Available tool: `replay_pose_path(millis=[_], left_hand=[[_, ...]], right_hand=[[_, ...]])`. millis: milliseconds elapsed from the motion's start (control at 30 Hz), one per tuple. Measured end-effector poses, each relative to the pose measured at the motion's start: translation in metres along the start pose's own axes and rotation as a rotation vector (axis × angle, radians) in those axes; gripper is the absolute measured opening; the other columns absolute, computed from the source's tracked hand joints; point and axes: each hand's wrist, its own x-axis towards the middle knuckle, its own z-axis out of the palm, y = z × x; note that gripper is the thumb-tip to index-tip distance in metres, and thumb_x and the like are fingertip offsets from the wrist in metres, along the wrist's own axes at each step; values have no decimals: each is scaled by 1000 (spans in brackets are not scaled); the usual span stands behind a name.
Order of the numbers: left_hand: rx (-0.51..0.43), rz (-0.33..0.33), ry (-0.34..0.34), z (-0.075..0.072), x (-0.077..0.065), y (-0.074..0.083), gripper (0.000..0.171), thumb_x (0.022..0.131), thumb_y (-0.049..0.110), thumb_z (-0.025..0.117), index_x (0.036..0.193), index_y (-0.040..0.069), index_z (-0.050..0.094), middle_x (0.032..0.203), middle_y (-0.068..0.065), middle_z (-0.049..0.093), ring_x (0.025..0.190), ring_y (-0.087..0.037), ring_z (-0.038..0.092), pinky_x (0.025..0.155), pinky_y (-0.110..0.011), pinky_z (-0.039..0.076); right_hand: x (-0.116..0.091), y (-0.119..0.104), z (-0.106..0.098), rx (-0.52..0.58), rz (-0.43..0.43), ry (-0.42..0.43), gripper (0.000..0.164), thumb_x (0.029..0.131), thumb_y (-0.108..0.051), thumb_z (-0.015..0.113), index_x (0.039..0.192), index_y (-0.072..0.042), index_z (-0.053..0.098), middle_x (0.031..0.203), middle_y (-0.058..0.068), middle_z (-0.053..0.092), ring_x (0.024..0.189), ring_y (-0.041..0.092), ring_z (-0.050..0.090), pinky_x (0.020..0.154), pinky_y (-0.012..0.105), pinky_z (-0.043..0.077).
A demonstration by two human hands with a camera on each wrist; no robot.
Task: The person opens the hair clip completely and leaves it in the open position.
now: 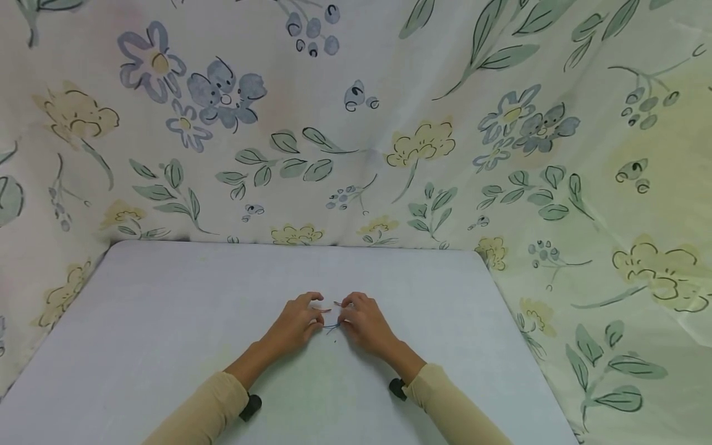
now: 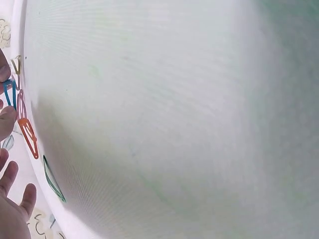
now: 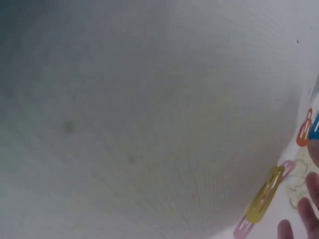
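Observation:
A blue snap hair clip (image 2: 10, 93) is held between my two hands. My left hand (image 1: 300, 319) pinches one end with thumb and finger; the other end is between the fingertips of my right hand (image 1: 364, 322). The remaining fingers of both hands are spread and bent. Close by lie an orange snap clip (image 2: 28, 135) and a green snap clip (image 2: 52, 179), on the left-hand side. Towards the right hand are a yellow snap clip (image 3: 265, 195) and pink clips (image 3: 243, 228), partly overlapped by the yellow one.
The white table (image 1: 222, 278) spreads around the hands, its far edge meeting a floral cloth backdrop (image 1: 356, 154). Dark wrist cameras sit below both sleeves, the left one (image 1: 251, 408) and the right one (image 1: 397, 389).

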Motion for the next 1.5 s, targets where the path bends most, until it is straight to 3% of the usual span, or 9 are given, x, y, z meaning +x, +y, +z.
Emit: replay_pose_path(millis=[367,600,867,1067,1267,1500], left_hand=[[18,16,-29,4,-2,-2,4,82,10,81,82,13,78,131,-15,58,126,-33,50,91,-54,46],[13,9,-31,-1,-5,0,4,83,11,80,87,11,80,132,-16,59,127,-33,50,95,-57,44],[-47,-100,-13,-12,-11,-12,20,79,15,84,97,8,80,135,-17,58,130,-34,47,98,-59,42],[-33,-138,-8,-20,-17,-25,25,78,17,85,100,7,79,136,-17,57,129,-36,49,97,-60,42],[-25,-173,1,-26,-23,-34,22,75,17,87,94,7,80,131,-16,60,127,-37,50,98,-59,42],[-92,-215,42,-28,-30,-42,10,74,14,87,78,9,79,124,-16,63,123,-38,52,98,-58,42]], right_hand=[[-1,-3,-2,-40,0,-66,7,87,-12,78,92,-16,80,111,1,66,119,21,51,98,43,44],[-3,-4,-4,-34,15,-107,10,90,-17,75,98,-17,80,118,2,65,125,21,50,103,43,42],[2,-4,-5,25,51,-93,15,90,-23,75,104,-17,78,122,3,64,125,21,50,102,45,43],[10,-9,-3,98,104,-100,24,91,-25,75,113,-16,75,129,7,61,129,23,48,102,50,43],[20,-17,2,135,145,-110,25,92,-27,74,115,-17,75,133,8,59,134,24,44,104,53,40],[33,-28,7,157,167,-126,25,91,-27,74,113,-16,76,134,8,60,138,28,41,105,55,39]])
